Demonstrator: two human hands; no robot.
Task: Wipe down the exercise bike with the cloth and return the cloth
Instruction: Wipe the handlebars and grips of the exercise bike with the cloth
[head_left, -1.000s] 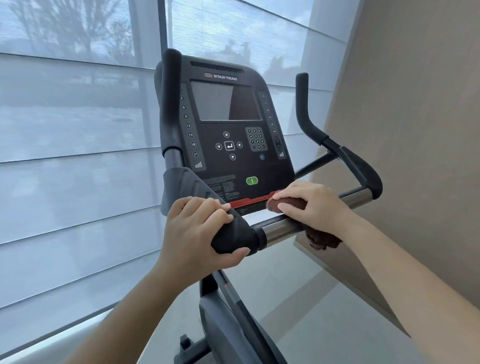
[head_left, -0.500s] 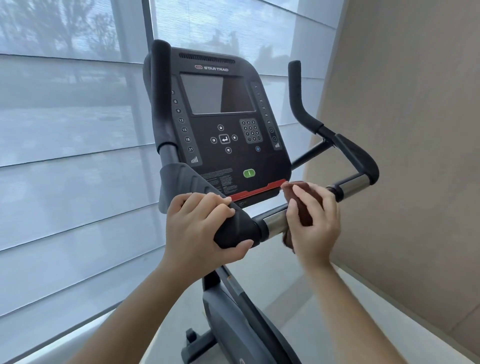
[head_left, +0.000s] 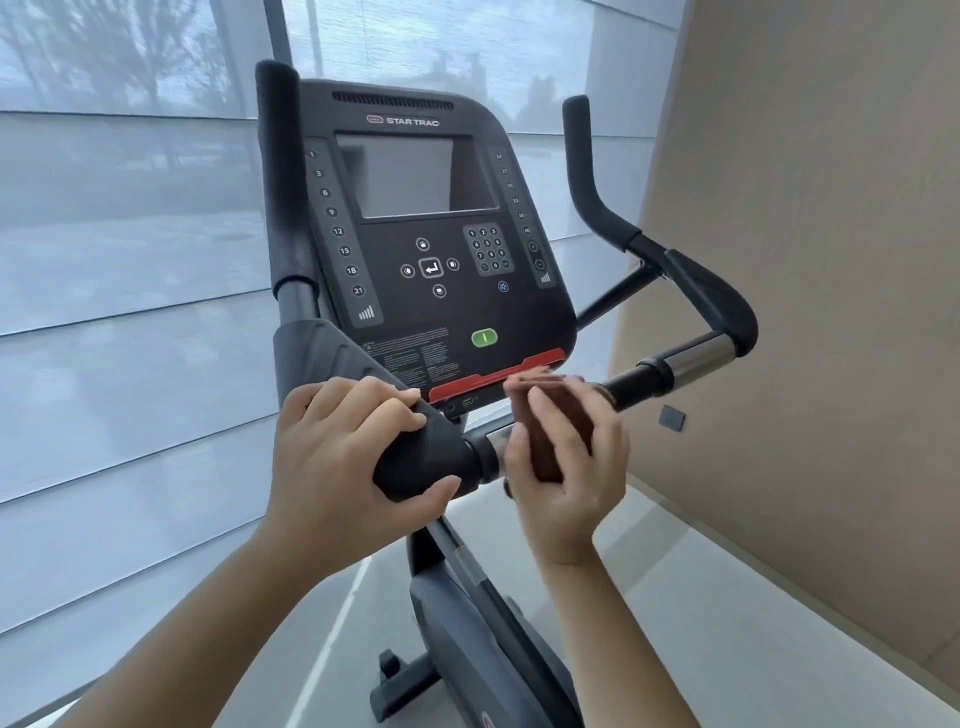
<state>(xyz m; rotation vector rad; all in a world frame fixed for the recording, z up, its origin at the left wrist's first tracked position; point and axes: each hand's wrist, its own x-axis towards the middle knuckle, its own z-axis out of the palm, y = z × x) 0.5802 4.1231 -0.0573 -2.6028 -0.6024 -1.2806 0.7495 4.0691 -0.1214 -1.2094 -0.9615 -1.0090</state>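
The wiping is in hand: the left hand (head_left: 343, 457) curls round the black grip (head_left: 426, 460) of the exercise bike (head_left: 431, 312), the right hand (head_left: 569, 488) holds the brown cloth (head_left: 550, 431) against the bar (head_left: 631, 387) (fingers curled on it), and next it should probably slide toward the chrome end (head_left: 698, 358).

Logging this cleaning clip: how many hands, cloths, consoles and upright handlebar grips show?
Hands (left hand, right hand): 2
Brown cloth: 1
Console: 1
Upright handlebar grips: 2
Total: 6
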